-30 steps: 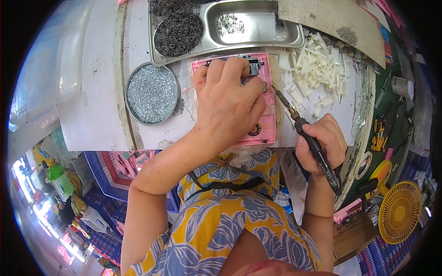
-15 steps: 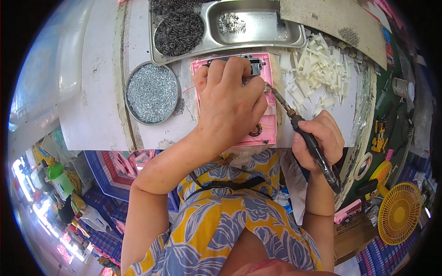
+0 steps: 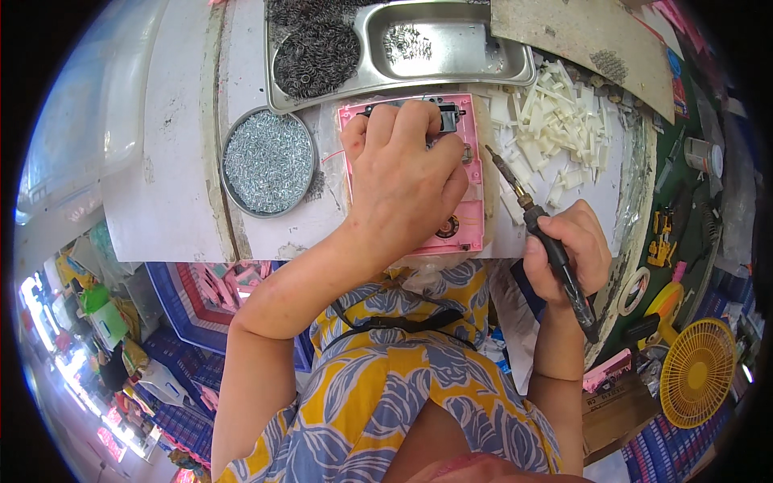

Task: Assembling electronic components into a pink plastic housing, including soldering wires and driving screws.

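Observation:
A pink plastic case (image 3: 473, 193) lies open in front of me, with a black plastic mechanism (image 3: 448, 121) at its far end and a small round dark part (image 3: 448, 226) at its near end. Curled over the case, my left hand (image 3: 403, 173) grips at the black mechanism; its fingertips are largely hidden. To the right, my right hand (image 3: 572, 249) is closed round the dark handle of a soldering iron (image 3: 555, 262). The iron's tip points up and left, just off the right edge of the case and apart from it.
A round metal dish (image 3: 268, 163) of small screws stands left of the case. Behind is a steel tray (image 3: 435, 79) with dark springs. White plastic pieces (image 3: 555, 121) are heaped at the right. A blue basket (image 3: 185, 310) with pink parts sits lower left; a yellow fan (image 3: 697, 373) is lower right.
My right hand has drawn the soldering iron back to the right, so its tip has left the case's right side. My left hand stays nearly where it was.

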`<state>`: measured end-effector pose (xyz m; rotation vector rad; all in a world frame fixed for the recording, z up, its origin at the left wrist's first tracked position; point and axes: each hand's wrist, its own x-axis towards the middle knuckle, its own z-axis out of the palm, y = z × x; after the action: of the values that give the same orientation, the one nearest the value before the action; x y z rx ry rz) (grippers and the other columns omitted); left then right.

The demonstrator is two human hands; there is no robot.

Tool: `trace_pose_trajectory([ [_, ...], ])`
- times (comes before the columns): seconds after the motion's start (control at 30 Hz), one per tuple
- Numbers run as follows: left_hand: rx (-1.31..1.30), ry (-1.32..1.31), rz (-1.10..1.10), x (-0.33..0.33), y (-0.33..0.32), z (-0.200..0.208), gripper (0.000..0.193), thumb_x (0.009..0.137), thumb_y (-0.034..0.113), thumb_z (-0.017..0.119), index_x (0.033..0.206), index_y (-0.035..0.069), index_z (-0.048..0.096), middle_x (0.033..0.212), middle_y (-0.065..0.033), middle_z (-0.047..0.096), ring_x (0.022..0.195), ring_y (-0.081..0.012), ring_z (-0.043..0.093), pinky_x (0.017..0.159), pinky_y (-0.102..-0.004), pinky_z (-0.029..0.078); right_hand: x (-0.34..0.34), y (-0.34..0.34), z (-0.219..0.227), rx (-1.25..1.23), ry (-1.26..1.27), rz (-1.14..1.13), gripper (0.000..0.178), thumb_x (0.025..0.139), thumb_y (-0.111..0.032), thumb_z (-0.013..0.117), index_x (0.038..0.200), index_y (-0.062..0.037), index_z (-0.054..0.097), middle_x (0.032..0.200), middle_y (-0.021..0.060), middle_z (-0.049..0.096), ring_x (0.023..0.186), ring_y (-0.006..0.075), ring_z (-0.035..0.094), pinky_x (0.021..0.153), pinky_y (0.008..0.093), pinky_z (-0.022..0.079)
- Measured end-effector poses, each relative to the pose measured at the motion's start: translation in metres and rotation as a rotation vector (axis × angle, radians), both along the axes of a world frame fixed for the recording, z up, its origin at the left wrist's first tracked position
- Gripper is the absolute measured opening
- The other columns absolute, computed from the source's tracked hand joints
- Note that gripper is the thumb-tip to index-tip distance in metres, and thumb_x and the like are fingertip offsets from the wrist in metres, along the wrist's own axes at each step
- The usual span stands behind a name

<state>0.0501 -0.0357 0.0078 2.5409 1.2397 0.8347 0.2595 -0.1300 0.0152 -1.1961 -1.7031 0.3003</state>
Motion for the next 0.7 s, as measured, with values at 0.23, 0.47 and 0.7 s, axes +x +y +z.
trace_pose_trajectory([
  [0.23, 0.011, -0.002, 0.002, 0.0, 0.001, -0.001, 0.009, 0.075, 0.017, 0.074, 0.076, 0.013, 0.067, 0.099, -0.0053, 0.055, 0.092, -0.0286, 0.051, 0.083, -0.045, 0.032, -0.005, 0.002, -0.002, 0.005, 0.011, 0.026, 0.029, 0.071, 0.002, 0.075, 0.099, -0.0002, 0.069, 0.066, 0.0069, 0.059, 0.052, 0.0213, 0.048, 0.05, 0.0317, 0.037],
  [0.47, 0.015, -0.005, -0.004, 0.0, 0.0, -0.001, 0.009, 0.075, 0.018, 0.074, 0.076, 0.013, 0.067, 0.099, -0.0053, 0.054, 0.092, -0.0286, 0.051, 0.083, -0.045, 0.032, -0.008, 0.005, -0.006, -0.001, -0.008, 0.034, 0.028, 0.071, 0.002, 0.075, 0.099, 0.0001, 0.069, 0.067, 0.0073, 0.06, 0.053, 0.0211, 0.049, 0.05, 0.0311, 0.038],
  [0.7, 0.006, -0.009, 0.0, 0.0, 0.0, -0.001, 0.009, 0.075, 0.017, 0.075, 0.076, 0.013, 0.067, 0.099, -0.0056, 0.054, 0.092, -0.029, 0.05, 0.083, -0.0455, 0.032, -0.005, -0.005, -0.006, -0.163, 0.185, -0.058, 0.024, 0.077, -0.002, 0.076, 0.1, 0.0014, 0.068, 0.067, 0.0051, 0.056, 0.056, 0.0161, 0.046, 0.052, 0.0288, 0.035],
])
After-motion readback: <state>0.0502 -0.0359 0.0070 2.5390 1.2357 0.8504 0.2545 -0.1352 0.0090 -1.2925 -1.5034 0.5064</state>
